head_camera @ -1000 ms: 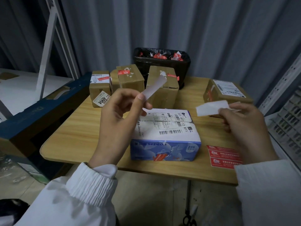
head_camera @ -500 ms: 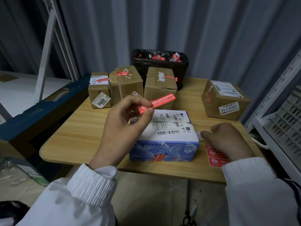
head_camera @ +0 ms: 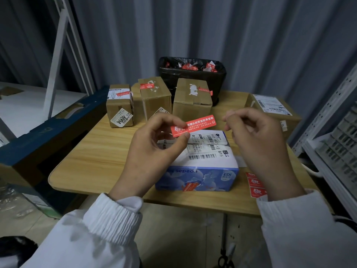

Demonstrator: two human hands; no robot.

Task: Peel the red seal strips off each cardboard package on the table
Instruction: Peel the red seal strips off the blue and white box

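1. Presently, a red seal strip (head_camera: 195, 125) is held above the table (head_camera: 96, 155), over the blue-and-white package (head_camera: 201, 171). Its left end is pinched between the thumb and fingers of the left hand (head_camera: 154, 149).
2. The right hand (head_camera: 257, 138) is held up just beside the strip's free right end, apart from it. Its fingers are curled, and nothing is seen in them.
3. A second red strip (head_camera: 190, 186) is stuck on the front face of the blue-and-white package.
4. At the far side of the table, a left cardboard package (head_camera: 119, 107), a middle cardboard package (head_camera: 155, 99) and a third cardboard package (head_camera: 191, 101) are lined up. A red strip is seen on top of each.
5. A fourth cardboard package (head_camera: 270, 105) is partly hidden behind the right hand.
6. Crumpled red strips are contained in the black bin (head_camera: 193, 78) behind the row.
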